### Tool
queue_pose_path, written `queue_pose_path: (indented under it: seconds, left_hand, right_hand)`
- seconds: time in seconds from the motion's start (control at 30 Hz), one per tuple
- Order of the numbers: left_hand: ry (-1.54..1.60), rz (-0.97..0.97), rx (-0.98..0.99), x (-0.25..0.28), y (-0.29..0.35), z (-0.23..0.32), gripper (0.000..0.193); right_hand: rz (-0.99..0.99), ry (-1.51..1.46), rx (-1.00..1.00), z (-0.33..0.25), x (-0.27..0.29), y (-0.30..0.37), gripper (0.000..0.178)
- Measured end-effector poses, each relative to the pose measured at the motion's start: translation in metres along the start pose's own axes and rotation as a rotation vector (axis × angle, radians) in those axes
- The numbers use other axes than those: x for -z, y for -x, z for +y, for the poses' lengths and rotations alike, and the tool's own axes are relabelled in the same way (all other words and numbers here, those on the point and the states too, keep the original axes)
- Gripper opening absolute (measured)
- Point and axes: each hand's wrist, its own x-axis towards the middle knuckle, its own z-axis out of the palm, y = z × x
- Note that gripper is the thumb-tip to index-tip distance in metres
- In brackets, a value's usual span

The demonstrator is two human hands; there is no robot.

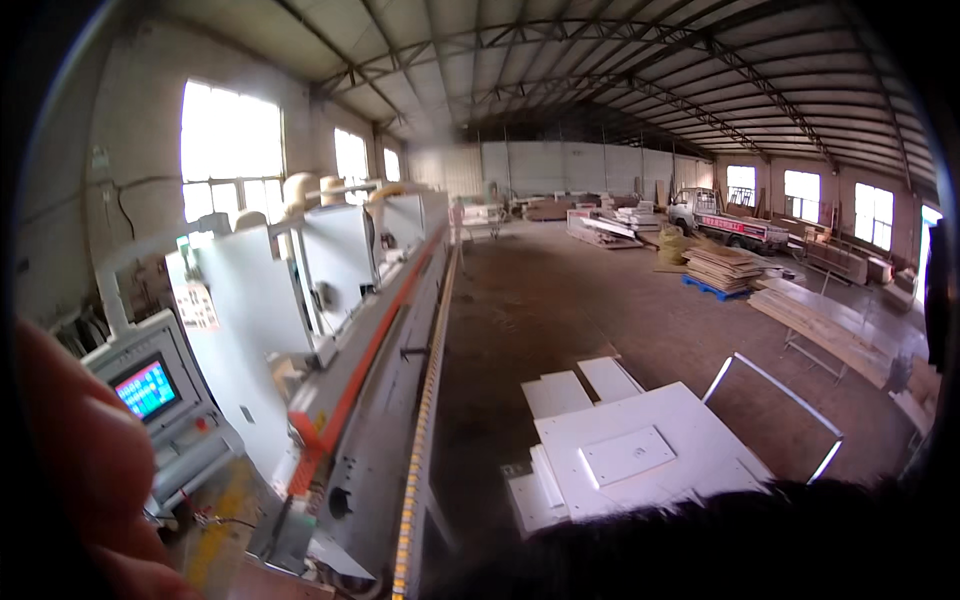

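Observation:
My left hand [95,460] is very close at the left edge, large and blurred. Part of its fingers shows, but the dark rim cuts off the rest, so its grip is unclear. Behind it in the picture is a grey control panel [180,425] with a lit colour screen [146,388] and a red button. This panel belongs to a long white woodworking machine [240,340] with an orange rail [385,345] along its side. My right hand does not appear. A dark fuzzy shape [760,545] covers the lower right.
White panels [690,430] lie stacked right of the machine, a smaller drilled panel [628,455] on top. A metal frame [785,395] rises beside them. Farther off are boards [720,262] on a blue pallet [712,287], a long board-topped bench [830,330] and a parked truck [735,225].

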Motion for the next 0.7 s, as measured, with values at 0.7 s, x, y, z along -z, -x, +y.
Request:
queue_pose_path:
  seconds: [0.7]
  left_hand:
    - [0.039,0.164,-0.245,0.068,-0.009,-0.166,0.037]
  right_hand:
    - [0.28,-0.019,-0.292,-0.024,-0.039,0.017,0.034]
